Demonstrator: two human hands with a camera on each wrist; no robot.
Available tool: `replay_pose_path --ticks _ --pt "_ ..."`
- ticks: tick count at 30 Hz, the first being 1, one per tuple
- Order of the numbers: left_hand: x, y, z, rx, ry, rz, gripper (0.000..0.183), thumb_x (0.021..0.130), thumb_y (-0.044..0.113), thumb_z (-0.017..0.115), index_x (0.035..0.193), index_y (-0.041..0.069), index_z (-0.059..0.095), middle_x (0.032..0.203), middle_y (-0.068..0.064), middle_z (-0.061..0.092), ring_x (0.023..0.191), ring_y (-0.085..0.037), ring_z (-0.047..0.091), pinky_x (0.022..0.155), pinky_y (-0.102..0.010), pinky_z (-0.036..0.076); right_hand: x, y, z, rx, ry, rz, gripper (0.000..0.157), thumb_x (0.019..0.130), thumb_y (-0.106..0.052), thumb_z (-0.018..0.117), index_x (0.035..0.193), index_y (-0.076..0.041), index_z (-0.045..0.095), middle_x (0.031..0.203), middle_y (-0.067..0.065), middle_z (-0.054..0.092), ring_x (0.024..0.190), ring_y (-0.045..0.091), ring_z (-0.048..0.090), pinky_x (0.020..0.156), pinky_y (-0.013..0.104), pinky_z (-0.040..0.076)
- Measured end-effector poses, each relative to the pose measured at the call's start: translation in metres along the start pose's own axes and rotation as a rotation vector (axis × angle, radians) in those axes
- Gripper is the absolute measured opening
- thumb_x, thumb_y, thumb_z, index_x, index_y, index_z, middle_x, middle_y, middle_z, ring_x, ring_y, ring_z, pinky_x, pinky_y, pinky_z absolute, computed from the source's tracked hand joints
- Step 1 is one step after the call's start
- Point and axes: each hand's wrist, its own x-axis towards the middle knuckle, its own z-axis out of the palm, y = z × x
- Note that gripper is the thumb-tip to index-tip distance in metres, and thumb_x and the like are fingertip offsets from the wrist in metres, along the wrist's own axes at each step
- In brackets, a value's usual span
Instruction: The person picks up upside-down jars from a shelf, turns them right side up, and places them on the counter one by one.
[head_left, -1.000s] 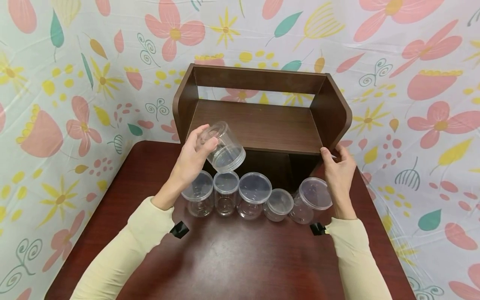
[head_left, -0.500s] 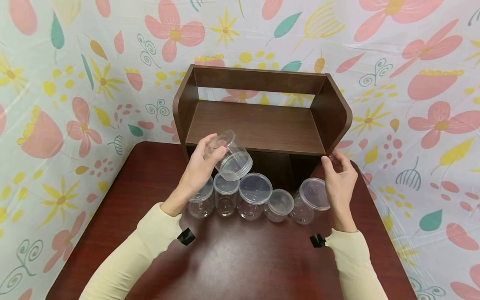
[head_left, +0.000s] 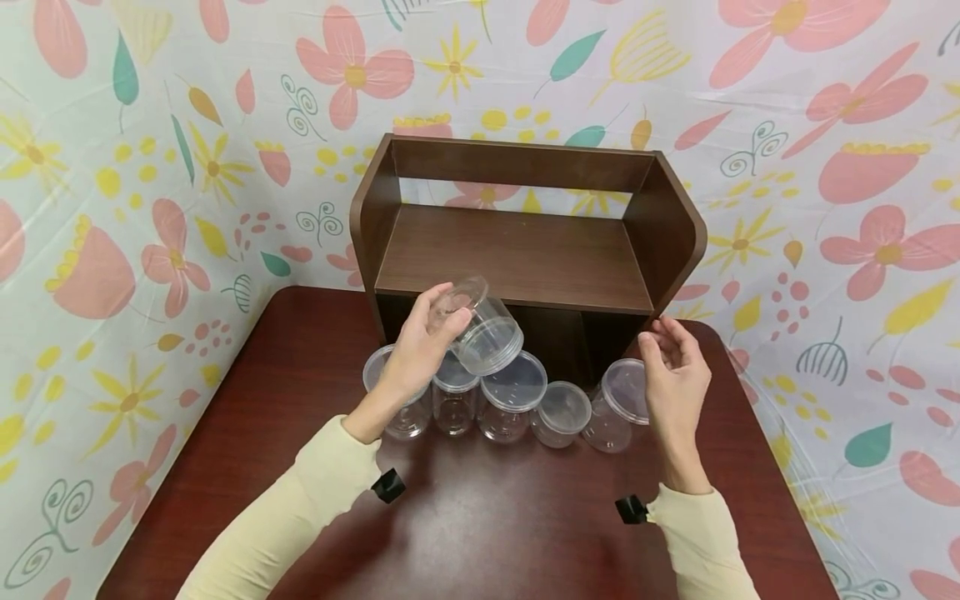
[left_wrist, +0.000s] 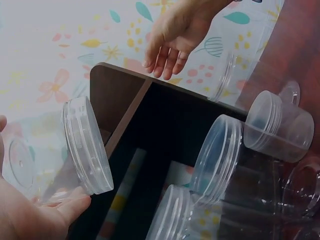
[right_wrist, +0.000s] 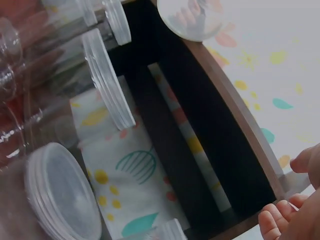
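My left hand grips a clear plastic jar with a ridged screw lid. The jar is tilted, its lid facing down and to the right, over the row of standing jars. In the left wrist view the thumb lies along the held jar near its lid. My right hand is by the right front corner of the dark brown shelf, fingers loosely bent with nothing in them. In the left wrist view that right hand appears apart from the shelf's edge.
Several lidded clear jars, such as a wide one, a short one and a right-end one, stand in a row before the shelf's dark lower compartment. The red-brown table meets a floral cloth backdrop.
My left hand has carried the tilted jar right and downward, from before the upper shelf to over the jar row. My right hand has come off the shelf's corner and moved slightly down.
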Motion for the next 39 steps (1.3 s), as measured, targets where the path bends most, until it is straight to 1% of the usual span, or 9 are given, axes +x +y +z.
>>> replay_pose_path --ticks 5,7,10,17,24,27,31,35,39 --pt "-0.002 -0.004 0.008 0.0 -0.001 0.005 0.066 0.1 0.029 0.06 0.155 0.002 0.035 0.145 -0.016 0.059 0.128 -0.031 0.057 0.11 -0.047 0.042 -0.013 0.001 0.005 0.005 -0.069 -0.009 0.04 0.097 -0.002 0.07 0.135 0.007 0.062 0.115 -0.002 0.068 0.1 0.01 0.065 0.085 0.015 0.049" --pt "-0.002 -0.005 0.011 -0.007 -0.001 0.01 0.066 0.1 0.029 0.06 0.154 0.001 0.036 0.144 -0.016 0.059 0.127 -0.032 0.058 0.109 -0.047 0.043 -0.018 0.002 0.007 0.008 -0.105 -0.013 0.04 0.097 -0.001 0.069 0.135 0.007 0.062 0.115 -0.004 0.068 0.101 0.01 0.065 0.084 0.016 0.049" --pt "-0.003 -0.008 0.018 -0.021 -0.003 0.011 0.065 0.101 0.029 0.06 0.154 0.001 0.036 0.143 -0.016 0.059 0.127 -0.032 0.058 0.109 -0.047 0.043 -0.026 0.003 0.01 0.013 -0.165 -0.006 0.04 0.097 0.0 0.069 0.136 0.006 0.061 0.117 -0.002 0.068 0.103 0.009 0.065 0.085 0.016 0.05" --pt "-0.004 -0.013 0.032 -0.052 -0.012 0.004 0.064 0.099 0.027 0.062 0.152 0.001 0.038 0.142 -0.016 0.06 0.128 -0.031 0.058 0.11 -0.046 0.043 -0.044 0.003 0.017 0.038 -0.31 0.009 0.044 0.098 0.004 0.066 0.14 0.008 0.055 0.126 0.01 0.064 0.112 0.012 0.063 0.093 0.018 0.049" --pt "-0.007 -0.02 0.044 -0.111 -0.002 0.01 0.061 0.099 0.022 0.061 0.151 0.001 0.039 0.142 -0.02 0.059 0.128 -0.033 0.059 0.11 -0.044 0.044 -0.057 0.005 0.026 0.126 -0.42 -0.022 0.048 0.093 0.013 0.065 0.14 0.009 0.054 0.125 0.004 0.065 0.114 0.023 0.062 0.093 0.022 0.05" --pt "-0.008 -0.023 0.049 -0.143 -0.011 0.016 0.06 0.1 0.021 0.06 0.151 -0.001 0.037 0.142 -0.022 0.059 0.128 -0.034 0.059 0.11 -0.044 0.044 -0.061 0.007 0.029 0.158 -0.477 -0.064 0.054 0.09 0.018 0.066 0.141 0.01 0.052 0.128 0.005 0.063 0.115 0.025 0.061 0.092 0.022 0.05" --pt "-0.009 -0.026 0.055 -0.181 -0.029 0.009 0.061 0.101 0.02 0.059 0.152 -0.003 0.035 0.143 -0.024 0.057 0.129 -0.036 0.058 0.112 -0.044 0.043 -0.065 0.009 0.032 0.169 -0.543 -0.089 0.065 0.085 0.021 0.067 0.146 0.011 0.046 0.132 0.013 0.059 0.116 0.018 0.06 0.093 0.024 0.05" --pt "-0.012 -0.029 0.059 -0.202 -0.045 -0.002 0.061 0.101 0.02 0.059 0.152 -0.002 0.034 0.144 -0.023 0.056 0.131 -0.035 0.057 0.112 -0.044 0.043 -0.069 0.009 0.034 0.15 -0.6 -0.043 0.078 0.084 0.02 0.07 0.153 0.007 0.037 0.141 0.023 0.051 0.12 0.011 0.056 0.098 0.022 0.047" --pt "-0.015 -0.033 0.063 -0.211 -0.058 0.003 0.06 0.102 0.021 0.059 0.152 -0.002 0.034 0.145 -0.022 0.056 0.132 -0.035 0.056 0.112 -0.044 0.043 -0.073 0.008 0.035 0.137 -0.643 0.028 0.089 0.084 0.014 0.075 0.159 0.002 0.029 0.155 0.023 0.04 0.133 0.006 0.049 0.108 0.017 0.039"
